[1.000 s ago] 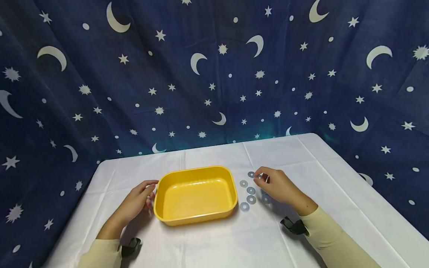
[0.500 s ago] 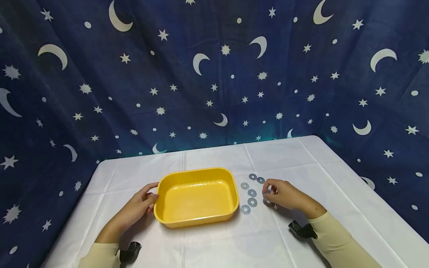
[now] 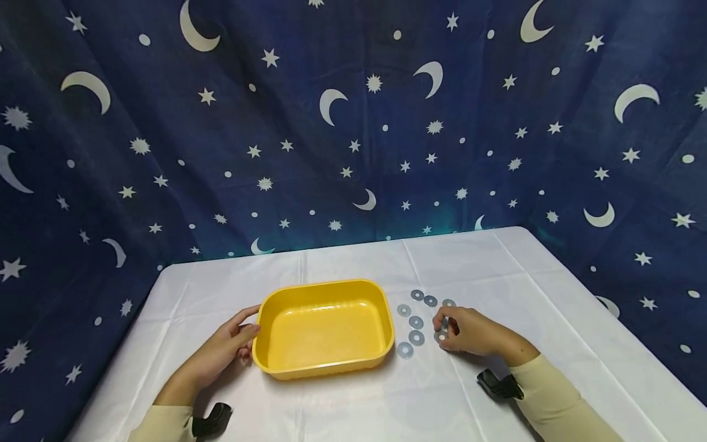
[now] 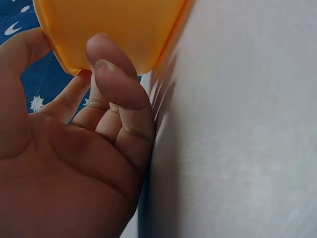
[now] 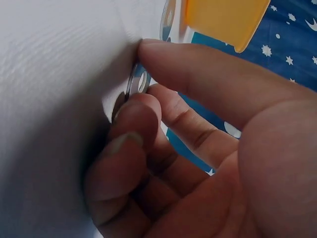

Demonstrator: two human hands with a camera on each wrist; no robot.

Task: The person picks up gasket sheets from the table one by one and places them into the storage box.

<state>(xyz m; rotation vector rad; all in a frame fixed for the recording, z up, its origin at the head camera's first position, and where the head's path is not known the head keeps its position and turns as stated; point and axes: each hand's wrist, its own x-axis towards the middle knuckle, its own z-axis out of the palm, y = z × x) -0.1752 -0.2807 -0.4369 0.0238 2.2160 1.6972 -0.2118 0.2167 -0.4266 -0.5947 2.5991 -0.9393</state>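
A yellow plastic tray (image 3: 323,362) sits empty on the white tablecloth. My left hand (image 3: 243,334) grips its left end, thumb on the rim; in the left wrist view the fingers (image 4: 116,84) curl against the tray wall (image 4: 114,29). Several flat metal washers (image 3: 416,322) lie right of the tray. My right hand (image 3: 444,331) rests on the cloth among them and pinches one washer (image 5: 138,82) between thumb and a curled finger, its edge tilted up off the cloth.
The white-covered table (image 3: 353,258) is backed and flanked by a dark blue curtain (image 3: 353,123) with moons and stars. Black wrist cameras (image 3: 499,383) sit on both cream sleeves. The table's right edge runs diagonally near my right arm.
My right hand has drawn back from the farthest washers to a nearer one and pinched it. My left hand has settled tighter against the tray's end.
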